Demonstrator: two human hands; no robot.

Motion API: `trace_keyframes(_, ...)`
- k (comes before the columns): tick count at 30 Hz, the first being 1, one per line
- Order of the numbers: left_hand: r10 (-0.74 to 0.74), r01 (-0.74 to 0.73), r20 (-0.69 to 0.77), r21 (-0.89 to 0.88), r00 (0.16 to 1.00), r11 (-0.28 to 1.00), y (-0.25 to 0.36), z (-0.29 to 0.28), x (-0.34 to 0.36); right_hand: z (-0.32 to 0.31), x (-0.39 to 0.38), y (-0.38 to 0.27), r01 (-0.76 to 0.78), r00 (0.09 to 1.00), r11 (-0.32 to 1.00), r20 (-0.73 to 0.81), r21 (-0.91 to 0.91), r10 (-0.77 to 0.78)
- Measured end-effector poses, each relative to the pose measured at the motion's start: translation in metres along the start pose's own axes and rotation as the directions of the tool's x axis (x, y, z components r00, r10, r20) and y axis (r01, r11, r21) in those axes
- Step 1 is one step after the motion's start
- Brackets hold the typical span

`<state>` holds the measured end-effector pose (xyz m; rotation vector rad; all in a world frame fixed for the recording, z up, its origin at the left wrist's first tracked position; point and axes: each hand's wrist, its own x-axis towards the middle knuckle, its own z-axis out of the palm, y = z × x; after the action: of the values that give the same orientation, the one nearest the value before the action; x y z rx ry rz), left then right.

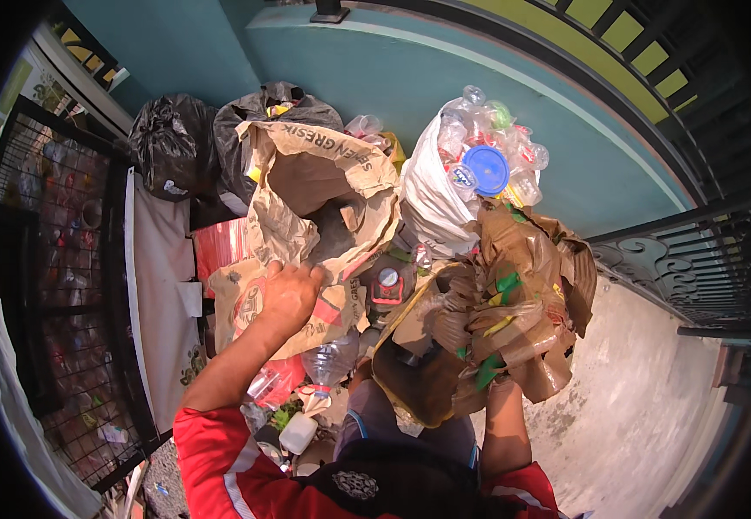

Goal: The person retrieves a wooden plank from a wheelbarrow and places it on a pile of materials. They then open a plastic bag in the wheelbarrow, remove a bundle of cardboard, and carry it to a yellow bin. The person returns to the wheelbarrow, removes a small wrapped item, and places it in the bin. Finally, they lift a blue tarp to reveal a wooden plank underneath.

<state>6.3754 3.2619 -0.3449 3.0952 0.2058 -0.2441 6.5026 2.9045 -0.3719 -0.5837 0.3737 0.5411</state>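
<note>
My left hand (287, 296) is closed on the near edge of a torn brown paper sack (306, 173), whose wide mouth gapes toward me. The palm faces down, with the fingers curled over the crumpled paper. On the right, my right forearm (505, 428) runs up beneath a large crumpled brown wrapper (522, 303) with green and yellow patches. That wrapper covers my right hand, so its fingers are hidden. Between my knees and the wrapper stands an open yellowish container (410, 381), dark inside.
A white sack (431, 190) full of plastic bottles and a blue lid (485, 170) leans against the teal wall (375, 73). Black bags (172, 147) stand back left. A wire cage (64, 285) flanks me. A large clear bottle (330, 359) and a white jug (297, 432) lie near my legs.
</note>
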Motion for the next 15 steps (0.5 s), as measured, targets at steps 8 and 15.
trace_keyframes(8,-0.051,0.037,-0.072,-0.184,0.996,0.982,0.007,0.035,-0.029,0.069,0.015,0.067,-0.213,0.976,0.973,0.033,-0.088,0.217)
trace_keyframes(15,-0.223,0.114,-0.196,-0.450,0.955,0.886,0.009,0.058,-0.057,0.125,0.034,0.131,-0.387,0.914,0.896,0.037,-0.217,0.403)
